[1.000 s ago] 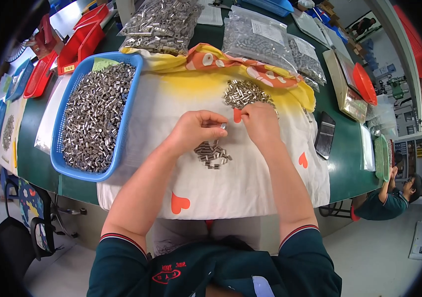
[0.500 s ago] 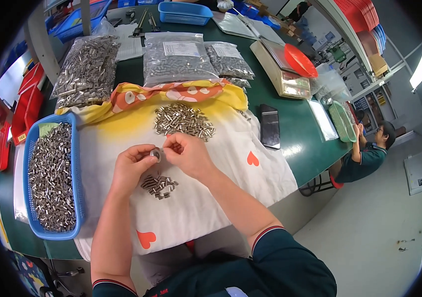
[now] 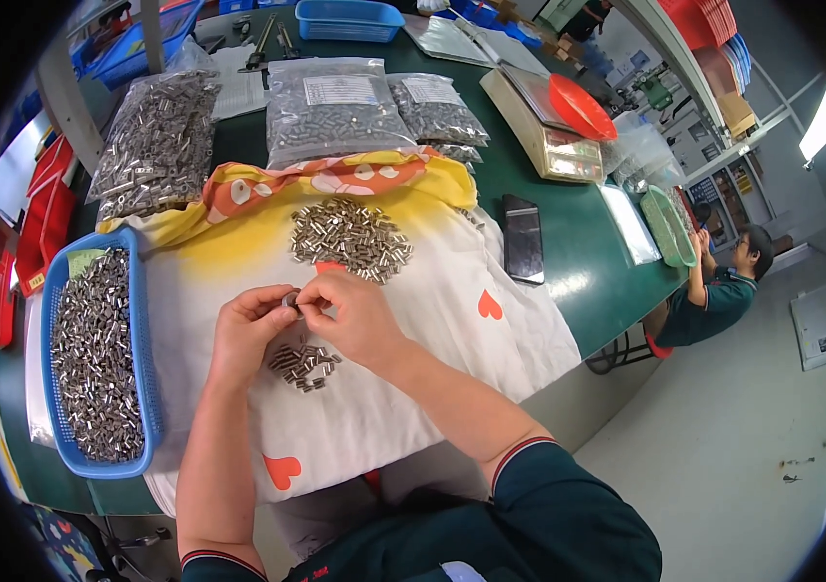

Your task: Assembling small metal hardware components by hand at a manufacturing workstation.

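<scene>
Between thumb and fingers, my left hand (image 3: pixel 246 328) pinches a small round grey metal piece (image 3: pixel 291 299). My right hand (image 3: pixel 353 315) is closed in a pinch right against that piece; whatever its fingertips hold is hidden. Both hands are above a white and yellow patterned cloth (image 3: pixel 432 398). Beyond them lies a larger pile of short shiny metal sleeves (image 3: pixel 350 239). A smaller pile of the same sleeves (image 3: pixel 302 365) sits nearer me, just below my hands.
A blue basket (image 3: pixel 149 388) full of metal sleeves stands at the left. Bags of metal parts (image 3: pixel 335 112) line the far side. To the right are a phone (image 3: pixel 524 242), a scale with a red dish (image 3: pixel 582 109) and a green basket (image 3: pixel 667 228). A co-worker (image 3: pixel 728 301) sits far right.
My right hand has come left and down, closing against the round piece in my left hand. That piece has turned so less of its face shows. The whole view has shifted slightly.
</scene>
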Available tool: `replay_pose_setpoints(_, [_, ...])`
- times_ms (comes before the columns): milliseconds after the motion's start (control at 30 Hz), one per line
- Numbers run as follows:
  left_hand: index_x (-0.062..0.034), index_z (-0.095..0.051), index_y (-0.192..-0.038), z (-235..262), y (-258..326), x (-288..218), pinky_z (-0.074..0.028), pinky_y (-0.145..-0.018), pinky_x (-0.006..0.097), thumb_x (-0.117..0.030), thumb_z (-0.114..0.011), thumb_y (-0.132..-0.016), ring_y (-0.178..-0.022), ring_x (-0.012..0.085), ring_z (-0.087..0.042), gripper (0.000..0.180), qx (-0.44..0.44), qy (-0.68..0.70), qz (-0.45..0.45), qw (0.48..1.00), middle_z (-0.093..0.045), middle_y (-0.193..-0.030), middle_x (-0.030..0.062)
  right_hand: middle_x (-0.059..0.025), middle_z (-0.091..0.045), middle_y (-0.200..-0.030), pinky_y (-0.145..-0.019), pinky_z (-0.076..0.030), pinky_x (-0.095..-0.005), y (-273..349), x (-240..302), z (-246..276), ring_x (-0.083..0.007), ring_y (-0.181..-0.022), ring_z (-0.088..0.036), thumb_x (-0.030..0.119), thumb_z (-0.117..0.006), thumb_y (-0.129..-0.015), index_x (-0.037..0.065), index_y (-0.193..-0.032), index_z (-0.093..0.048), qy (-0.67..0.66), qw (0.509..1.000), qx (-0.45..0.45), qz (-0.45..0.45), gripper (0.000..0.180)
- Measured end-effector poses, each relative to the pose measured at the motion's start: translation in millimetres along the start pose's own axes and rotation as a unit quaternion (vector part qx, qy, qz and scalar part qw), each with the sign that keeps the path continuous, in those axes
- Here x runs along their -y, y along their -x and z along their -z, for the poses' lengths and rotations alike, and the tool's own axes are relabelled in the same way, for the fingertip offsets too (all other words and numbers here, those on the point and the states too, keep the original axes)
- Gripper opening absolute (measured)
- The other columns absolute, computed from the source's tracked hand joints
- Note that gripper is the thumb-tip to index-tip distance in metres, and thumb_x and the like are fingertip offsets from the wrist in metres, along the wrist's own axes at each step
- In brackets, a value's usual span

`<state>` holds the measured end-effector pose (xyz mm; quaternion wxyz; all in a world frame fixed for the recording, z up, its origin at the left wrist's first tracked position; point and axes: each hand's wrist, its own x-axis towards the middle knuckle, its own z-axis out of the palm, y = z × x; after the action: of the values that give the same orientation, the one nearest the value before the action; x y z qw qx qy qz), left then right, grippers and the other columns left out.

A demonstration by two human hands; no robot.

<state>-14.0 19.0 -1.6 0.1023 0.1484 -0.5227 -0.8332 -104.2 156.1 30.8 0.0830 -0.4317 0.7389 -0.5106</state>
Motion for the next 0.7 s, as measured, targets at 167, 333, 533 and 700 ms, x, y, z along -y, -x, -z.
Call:
replay_pose_setpoints(167, [0.0042,-0.056,-0.101,-3,1,1,-0.048,-0.075,0.024,0.005,-0.058,-0.076,-0.080,0.0130,-0.058,0.026,0.003,0.021,-0.008,1.000,-0.061,-0.091,0.0095,-0.0069,-0.058,-0.073,-0.060,-0.046,-0.0269,0,-3,3,-0.0169,-0.065,-0.057,0.004,-0.060,-0.069,0.002,-0.079,-0.059,-0.044,0.998,0.004,-0.033,0.010])
replay_pose_setpoints(333, [0.0043,-0.056,-0.101,4,3,5,-0.047,-0.072,0.023,0.003,-0.060,-0.075,-0.077,0.0116,-0.057,0.026,-0.005,-0.022,-0.020,1.000,-0.061,-0.089,0.0080,-0.0081,-0.058,-0.073,-0.059,-0.046,-0.0295,2,-3,-2,-0.0210,-0.064,-0.056,0.004,-0.060,-0.068,0.002,-0.076,-0.059,0.060,0.997,-0.002,0.053,0.009])
replay_pose_setpoints(533, [0.0049,-0.057,-0.101,-5,-3,-2,-0.045,-0.067,0.020,-0.001,-0.063,-0.074,-0.076,0.0092,-0.056,0.028,-0.010,-0.133,-0.008,0.991,-0.062,-0.085,0.0063,-0.0087,-0.057,-0.069,-0.059,-0.045,-0.0319,1,-6,-2,-0.0236,-0.065,-0.056,0.004,-0.060,-0.067,0.003,-0.073,-0.058,0.106,0.992,-0.024,0.067,0.006])
replay_pose_setpoints(700, [0.0043,-0.058,-0.101,-1,0,-4,-0.047,-0.067,0.021,-0.003,-0.063,-0.075,-0.076,0.0093,-0.057,0.027,-0.003,-0.069,0.003,0.998,-0.062,-0.086,0.0064,-0.0080,-0.059,-0.071,-0.060,-0.045,-0.0296,-1,2,5,-0.0210,-0.065,-0.057,0.005,-0.059,-0.070,0.002,-0.076,-0.059,0.061,0.998,0.012,0.015,0.007])
